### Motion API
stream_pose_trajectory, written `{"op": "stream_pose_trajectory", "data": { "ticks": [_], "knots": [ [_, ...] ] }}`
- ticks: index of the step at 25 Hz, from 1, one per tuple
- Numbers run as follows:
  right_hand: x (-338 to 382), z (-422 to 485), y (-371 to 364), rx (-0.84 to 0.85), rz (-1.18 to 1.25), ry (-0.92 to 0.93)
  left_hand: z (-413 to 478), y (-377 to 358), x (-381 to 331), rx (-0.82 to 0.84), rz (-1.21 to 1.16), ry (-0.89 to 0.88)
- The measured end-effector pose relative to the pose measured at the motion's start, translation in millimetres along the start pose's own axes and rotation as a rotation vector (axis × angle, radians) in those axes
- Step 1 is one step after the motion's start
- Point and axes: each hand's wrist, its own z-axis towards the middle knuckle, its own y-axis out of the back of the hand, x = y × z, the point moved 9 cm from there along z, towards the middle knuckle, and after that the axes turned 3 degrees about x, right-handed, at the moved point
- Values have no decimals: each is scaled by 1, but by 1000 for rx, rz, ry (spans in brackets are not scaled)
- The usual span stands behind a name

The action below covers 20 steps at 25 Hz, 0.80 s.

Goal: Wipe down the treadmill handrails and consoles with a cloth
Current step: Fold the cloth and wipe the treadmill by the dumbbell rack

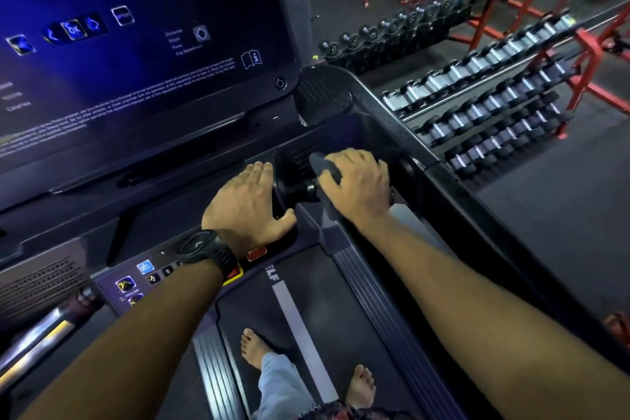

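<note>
Dark grey cloth (325, 169) wraps the black handgrip (300, 191). The right hand (358, 184) curls its fingers round both, evidently to scrub. At its nine o'clock the left hand (245, 201) lies flat, fingers together, probably bracing on the console (170, 208).

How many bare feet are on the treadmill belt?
2. The left foot is on the belt, left of its white stripe; the right foot is right of the stripe, lower in the frame. Clothing hides both heels.
</note>
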Motion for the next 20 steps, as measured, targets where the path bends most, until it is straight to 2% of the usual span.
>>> {"op": "stream_pose_trajectory", "data": {
  "ticks": [1,3,5,7,9,10,11,12,13,14,15,16,17,18,20],
  "knots": [
    [-4,9,2,36,15,-69,1,-1,0,1,4,-1],
    [0,1,7,2,56,-218,1,-2,1,7,4,2],
    [28,-21,2,-86,3,-93,0,-2,-1,11,-3,2],
    [34,-4,-5,37,6,57,1,-1,-1,10,-3,0],
    [15,15,-3,136,-1,-125,1,-2,0,15,1,-3],
    [14,12,-1,125,2,-195,0,-2,0,15,3,0],
    [25,3,0,63,-12,-170,-1,-1,0,15,2,3],
    [43,-7,-1,7,-17,-71,-1,-1,0,11,0,4],
    [57,-15,-4,-9,13,47,-1,1,0,3,-4,2],
    [60,-11,-8,46,28,123,-1,2,-1,-1,-10,-4],
    [51,3,-9,94,29,93,0,2,-2,3,-13,-12],
    [42,10,-5,122,17,-12,0,1,-2,12,-9,-16],
    [38,10,-1,121,11,-103,-1,0,-1,15,-5,-13],
    [42,2,-1,82,-10,-115,-1,0,0,13,-5,-8],
    [66,-19,-4,-10,-21,56,-1,1,1,16,-17,-10]
  ]
}}
